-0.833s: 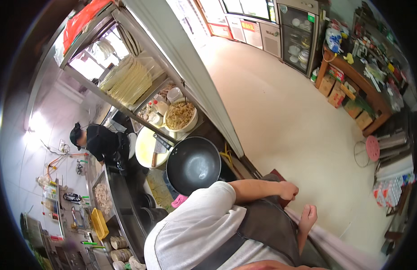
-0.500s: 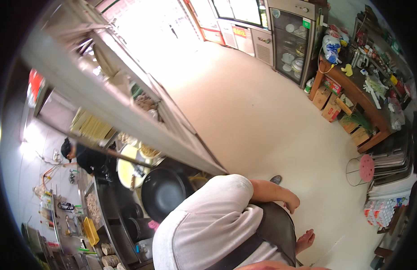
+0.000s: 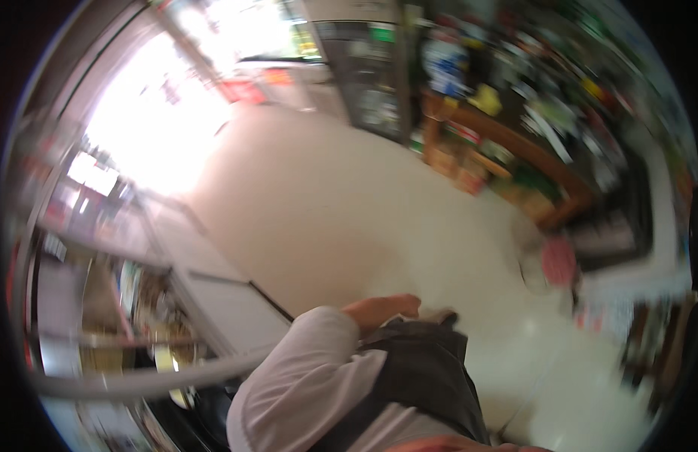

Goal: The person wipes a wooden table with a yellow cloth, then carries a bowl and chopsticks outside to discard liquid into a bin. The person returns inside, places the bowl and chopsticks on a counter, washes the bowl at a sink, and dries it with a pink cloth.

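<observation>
1. The left hand (image 3: 383, 310) lies on the top edge of the dark grey cloth apron (image 3: 424, 369), fingers seemingly curled. Blur hides whether they pinch it. The right hand is out of view.
2. A loose hold could let the apron slip, I judge. The elbow could also knock the cluttered steel counter (image 3: 213, 301) left of the hand.
3. Right of the hand is a round pink object (image 3: 558, 260).
4. Further out, brown cartons (image 3: 454, 162) sit under a wooden shelf (image 3: 545, 158), with a yellow package (image 3: 488, 98) above.
5. Farthest out is a red sign (image 3: 243, 90).

Pale floor (image 3: 349, 203), wooden bench (image 3: 537, 162) with blurred goods along wall
</observation>
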Available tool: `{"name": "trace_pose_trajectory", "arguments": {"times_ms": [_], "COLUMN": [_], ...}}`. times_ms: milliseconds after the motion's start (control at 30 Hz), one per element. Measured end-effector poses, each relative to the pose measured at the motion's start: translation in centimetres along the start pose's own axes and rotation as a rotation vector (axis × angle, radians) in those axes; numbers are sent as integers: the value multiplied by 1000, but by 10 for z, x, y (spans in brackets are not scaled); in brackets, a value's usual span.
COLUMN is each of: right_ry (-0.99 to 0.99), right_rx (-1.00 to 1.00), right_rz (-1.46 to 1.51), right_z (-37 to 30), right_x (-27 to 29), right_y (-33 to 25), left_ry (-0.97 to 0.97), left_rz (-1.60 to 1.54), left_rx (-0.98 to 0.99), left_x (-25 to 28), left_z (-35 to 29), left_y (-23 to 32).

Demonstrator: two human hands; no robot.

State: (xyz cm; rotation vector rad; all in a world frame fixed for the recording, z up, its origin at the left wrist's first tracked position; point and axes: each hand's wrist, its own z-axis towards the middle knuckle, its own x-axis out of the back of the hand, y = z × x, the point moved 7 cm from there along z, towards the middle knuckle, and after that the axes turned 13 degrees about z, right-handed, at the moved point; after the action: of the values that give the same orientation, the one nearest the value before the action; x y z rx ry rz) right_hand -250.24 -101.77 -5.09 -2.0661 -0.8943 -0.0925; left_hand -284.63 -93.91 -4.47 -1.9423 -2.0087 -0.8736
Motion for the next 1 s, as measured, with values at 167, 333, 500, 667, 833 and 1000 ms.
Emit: {"name": "trace_pose_trajectory", "arguments": {"times_ms": [167, 333, 500, 667, 833, 1000], "right_ry": [-222, -402, -437, -264, -213, -302], "right_rx": [42, 133, 177, 309, 300, 329], "right_rz": [-227, -414, -511, -238, -241, -162], "right_z": [130, 238, 350, 437, 487, 524], "right_x": [92, 176, 238, 283, 331, 360], "right_y": [-45, -121, -199, -264, -307, -348], "left_ry": [33, 120, -32, 305, 281, 638], "left_rz": [-218, -1115, -1164, -1088, -453, -1155], "left_rx": [293, 708, 692, 636, 283, 588], "left_x": [-16, -27, 3, 81, 196, 331], "left_z": [7, -10, 38, 128, 194, 149], "left_y": [-94, -123, -45, -19, -84, -144]}}
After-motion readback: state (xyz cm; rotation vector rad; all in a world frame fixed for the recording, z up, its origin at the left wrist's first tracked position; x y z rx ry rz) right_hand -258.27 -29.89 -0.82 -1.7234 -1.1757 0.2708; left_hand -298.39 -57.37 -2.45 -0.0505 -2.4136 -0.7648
